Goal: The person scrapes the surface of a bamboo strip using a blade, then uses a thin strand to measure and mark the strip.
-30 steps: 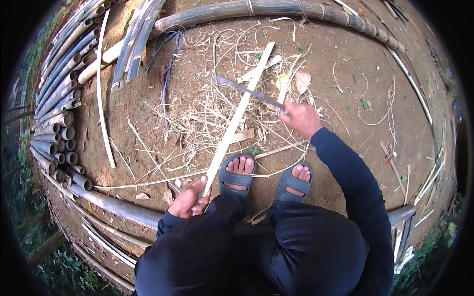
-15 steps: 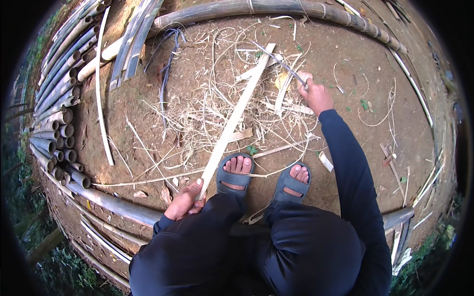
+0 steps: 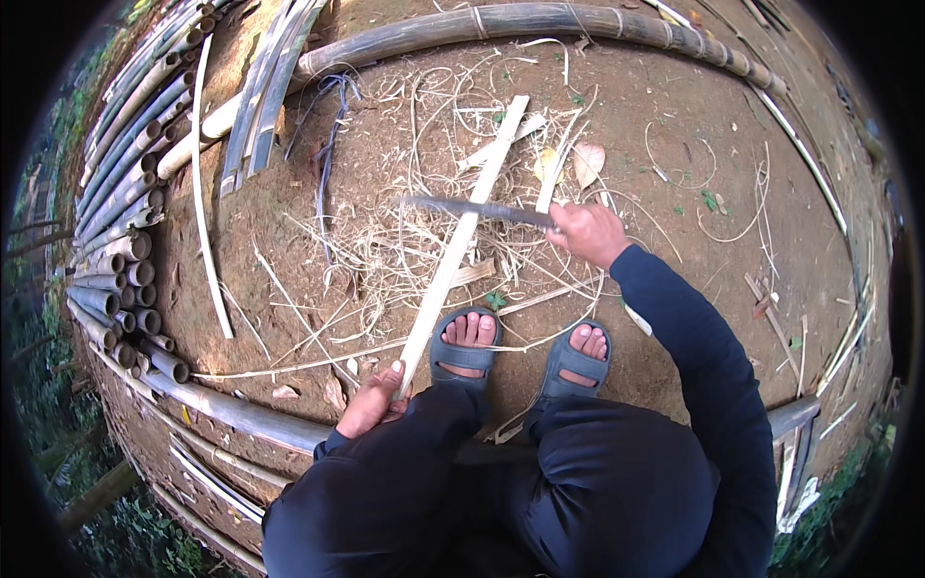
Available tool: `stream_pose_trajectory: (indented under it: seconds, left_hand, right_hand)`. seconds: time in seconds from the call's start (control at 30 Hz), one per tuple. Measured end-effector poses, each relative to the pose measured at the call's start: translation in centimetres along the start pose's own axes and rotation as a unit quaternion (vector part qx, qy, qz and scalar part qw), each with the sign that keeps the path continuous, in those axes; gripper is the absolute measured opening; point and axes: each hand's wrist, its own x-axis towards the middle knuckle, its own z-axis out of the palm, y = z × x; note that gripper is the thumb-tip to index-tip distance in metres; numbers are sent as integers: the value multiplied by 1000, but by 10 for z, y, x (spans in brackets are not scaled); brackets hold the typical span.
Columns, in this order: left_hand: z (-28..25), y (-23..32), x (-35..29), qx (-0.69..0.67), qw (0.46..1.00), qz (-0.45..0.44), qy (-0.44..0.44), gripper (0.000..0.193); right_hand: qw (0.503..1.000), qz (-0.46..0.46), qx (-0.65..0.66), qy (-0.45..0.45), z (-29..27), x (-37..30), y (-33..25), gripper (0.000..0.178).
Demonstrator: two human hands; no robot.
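Note:
My left hand (image 3: 374, 400) grips the near end of a long pale bamboo strip (image 3: 445, 275) beside my left knee. The strip slants up and away to the right, over a heap of curled shavings. In my right hand (image 3: 590, 233) is the handle of a long dark-bladed knife (image 3: 477, 208). Its blade points left and lies across the upper part of the strip; whether it touches the strip I cannot tell. Another short bamboo piece (image 3: 551, 178) lies just beyond my right hand.
Thin bamboo shavings (image 3: 385, 250) cover the ground before my sandalled feet (image 3: 465, 349). A thick bamboo pole (image 3: 434, 27) lies across the far side. Cut bamboo poles (image 3: 135, 275) are stacked at left, near wide split slats (image 3: 265, 106). Another pole (image 3: 241, 409) runs behind my feet.
The knife has come down toward me and left along the strip, its blade swinging from pointing away to pointing left. My left hand keeps its hold on the strip.

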Motion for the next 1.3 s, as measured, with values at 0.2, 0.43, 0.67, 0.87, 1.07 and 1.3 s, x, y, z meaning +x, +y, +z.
stream_pose_trajectory:
  seconds: [0.2, 0.43, 0.67, 0.87, 1.07, 1.3]
  left_hand:
    - [13, 3, -1, -35, 999, -1, -23, 41]
    - [4, -3, 4, -41, 999, -3, -28, 41]
    - [-6, -7, 1, -26, 999, -22, 13, 42]
    - [6, -21, 11, 50, 990, 93, 90, 42]
    - [2, -2, 16, 100, 964, 186, 162, 44]
    - [31, 112, 18, 175, 934, 305, 67, 30]
  right_hand:
    - [975, 221, -3, -13, 19, -6, 74, 24]
    - [975, 222, 8, -4, 6, -6, 65, 33]
    - [973, 216, 51, -60, -11, -9, 25, 25]
    - [933, 323, 121, 105, 21, -45, -12, 26]
    - [876, 472, 59, 82, 23, -82, -27, 31]
    - [920, 281, 178, 206, -30, -36, -79, 36]
